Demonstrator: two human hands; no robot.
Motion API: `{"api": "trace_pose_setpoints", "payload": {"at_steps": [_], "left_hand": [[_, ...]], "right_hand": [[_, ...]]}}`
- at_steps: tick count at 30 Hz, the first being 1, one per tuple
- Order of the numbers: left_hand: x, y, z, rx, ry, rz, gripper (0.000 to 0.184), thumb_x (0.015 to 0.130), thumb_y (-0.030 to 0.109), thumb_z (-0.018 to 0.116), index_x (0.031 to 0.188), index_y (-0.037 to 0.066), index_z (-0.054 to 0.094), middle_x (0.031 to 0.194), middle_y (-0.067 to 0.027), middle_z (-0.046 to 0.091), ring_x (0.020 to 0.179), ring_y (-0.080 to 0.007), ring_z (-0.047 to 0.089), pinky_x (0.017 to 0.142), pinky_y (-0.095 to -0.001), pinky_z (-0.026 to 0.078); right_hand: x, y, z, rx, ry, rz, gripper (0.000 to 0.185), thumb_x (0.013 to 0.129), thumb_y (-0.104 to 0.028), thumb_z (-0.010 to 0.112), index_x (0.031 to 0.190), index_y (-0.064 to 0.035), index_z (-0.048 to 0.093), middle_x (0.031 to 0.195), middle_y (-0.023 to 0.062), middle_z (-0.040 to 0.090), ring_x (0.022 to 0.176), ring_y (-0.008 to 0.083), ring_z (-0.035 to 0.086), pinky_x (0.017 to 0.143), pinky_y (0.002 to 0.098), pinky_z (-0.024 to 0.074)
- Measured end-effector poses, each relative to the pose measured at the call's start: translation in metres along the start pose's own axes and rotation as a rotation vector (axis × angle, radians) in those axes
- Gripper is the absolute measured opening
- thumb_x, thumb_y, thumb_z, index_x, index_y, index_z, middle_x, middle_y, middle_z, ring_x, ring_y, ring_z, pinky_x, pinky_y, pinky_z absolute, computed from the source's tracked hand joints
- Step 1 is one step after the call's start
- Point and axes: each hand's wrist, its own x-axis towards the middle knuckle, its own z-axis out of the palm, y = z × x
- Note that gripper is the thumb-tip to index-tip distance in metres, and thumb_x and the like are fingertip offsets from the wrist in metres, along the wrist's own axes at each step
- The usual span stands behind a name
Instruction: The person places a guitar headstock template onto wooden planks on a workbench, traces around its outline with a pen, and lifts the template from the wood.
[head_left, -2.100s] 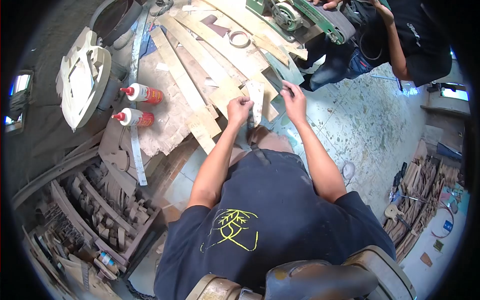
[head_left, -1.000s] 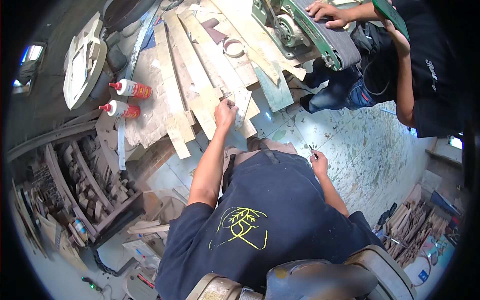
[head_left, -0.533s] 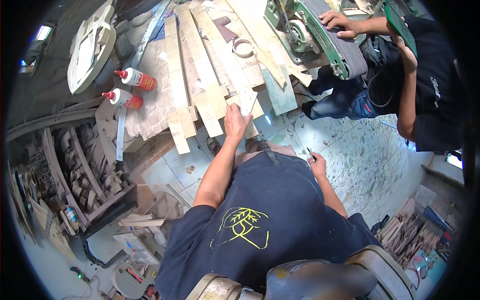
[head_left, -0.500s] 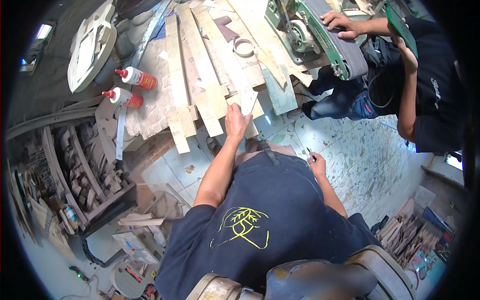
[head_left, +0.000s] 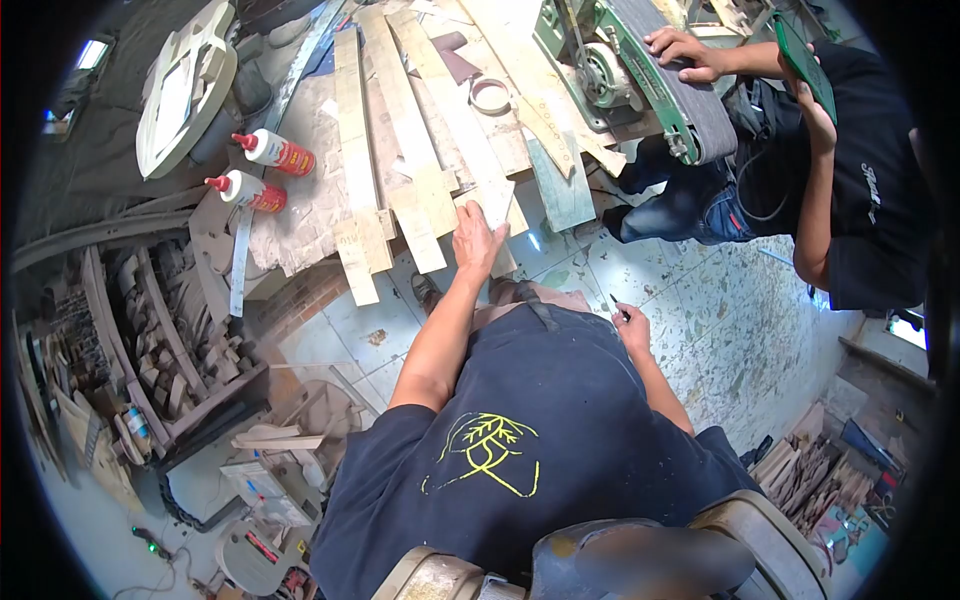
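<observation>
My left hand rests at the front edge of the workbench, its fingers extended over the end of a pale board and touching a small white tapered piece. Low at my right side, my right hand is closed around a thin dark pen-like tool that points up and left. Long pale wooden strips fan out across the bench, with short blocks at their near ends. A tape roll lies beyond my left hand.
Two glue bottles lie on the bench at left. A green belt sander stands at the back right. Beside it a person holds a green phone. A rack of wood scraps is at lower left.
My left hand has gone from a pinch to extended fingers on the board end. My right hand has moved from the bench down to my side. The view has shifted.
</observation>
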Motion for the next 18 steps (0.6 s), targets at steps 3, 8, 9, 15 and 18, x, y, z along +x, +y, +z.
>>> {"api": "trace_pose_setpoints", "payload": {"at_steps": [3, 8, 9, 15, 18], "left_hand": [[0.002, -0.003, 0.002, 0.022, 0.015, 0.012, 0.058, 0.079, 0.03, 0.083, 0.115, 0.0, 0.048, 0.113, -0.023, 0.057, 0.098, -0.0446, 0.067, 0.084, -0.0497, 0.058], [0.003, -0.002, 0.001, 0.054, -0.006, 0.026, 0.059, 0.079, 0.029, 0.082, 0.117, -0.001, 0.048, 0.115, -0.0234, 0.058, 0.099, -0.0443, 0.067, 0.084, -0.0498, 0.058], [0.004, -0.002, 0.002, 0.058, -0.001, 0.038, 0.058, 0.079, 0.028, 0.082, 0.117, -0.001, 0.048, 0.115, -0.0234, 0.058, 0.099, -0.0444, 0.067, 0.084, -0.0499, 0.058], [0.004, -0.003, 0.005, 0.057, 0.005, 0.071, 0.057, 0.08, 0.028, 0.081, 0.117, -0.001, 0.049, 0.115, -0.0238, 0.058, 0.098, -0.0446, 0.068, 0.084, -0.0501, 0.058], [0.005, -0.003, 0.005, 0.056, -0.003, 0.068, 0.057, 0.08, 0.028, 0.081, 0.117, -0.001, 0.049, 0.116, -0.0237, 0.058, 0.097, -0.0445, 0.068, 0.084, -0.05, 0.058]], "right_hand": [[-0.003, 0.003, 0.001, 0.007, -0.003, -0.001, 0.031, 0.086, -0.013, 0.073, 0.117, -0.0071, 0.075, 0.104, 0.02, 0.072, 0.098, 0.034, 0.07, 0.09, 0.0409, 0.0541], [-0.001, 0.002, -0.002, -0.027, -0.013, 0.028, 0.032, 0.086, -0.012, 0.074, 0.117, -0.0081, 0.075, 0.104, 0.02, 0.072, 0.098, 0.0349, 0.07, 0.09, 0.0415, 0.0539], [0.001, 0.003, -0.001, -0.033, -0.008, 0.015, 0.032, 0.086, -0.012, 0.074, 0.117, -0.0079, 0.075, 0.104, 0.02, 0.072, 0.098, 0.0352, 0.07, 0.09, 0.0416, 0.0539], [0.005, -0.001, -0.001, -0.016, -0.01, -0.024, 0.033, 0.085, -0.012, 0.075, 0.117, -0.0064, 0.074, 0.103, 0.0199, 0.072, 0.098, 0.0343, 0.071, 0.089, 0.041, 0.0544], [0.007, -0.001, -0.001, 0.005, -0.026, -0.021, 0.033, 0.085, -0.011, 0.075, 0.118, -0.0058, 0.074, 0.104, 0.0198, 0.072, 0.098, 0.0331, 0.071, 0.089, 0.0405, 0.0548]]}}
